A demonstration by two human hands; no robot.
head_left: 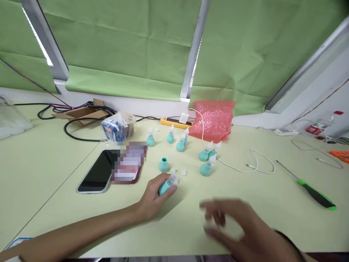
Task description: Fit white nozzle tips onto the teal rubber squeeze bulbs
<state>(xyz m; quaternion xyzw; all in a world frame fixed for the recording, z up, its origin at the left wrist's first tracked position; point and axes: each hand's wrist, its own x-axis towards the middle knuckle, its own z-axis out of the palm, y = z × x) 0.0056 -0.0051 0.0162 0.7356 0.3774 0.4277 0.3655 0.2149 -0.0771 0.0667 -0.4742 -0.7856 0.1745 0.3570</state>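
My left hand (154,193) is closed around a teal squeeze-bulb nasal aspirator (164,186), its clear tip pointing up and to the right. Just beyond it stands a teal bulb (163,165) with an uncovered neck. Small white pieces (183,172) lie beside my left fingertips. To the right, my right hand (231,222) hovers over the table, motion-blurred, thumb and fingers apart with nothing visible between them. Several nasal aspirators with clear tips rest farther back, including one at the left (150,138), one in the middle (180,143) and one at the right (206,168).
Left of the bulbs lie a black-screened phone (96,173) and a second phone (128,165) in a dark red case. Pink bubble wrap (212,120) and a yellow power strip (174,123) are at the back. A white cable (237,169) and a screwdriver (313,193) lie right.
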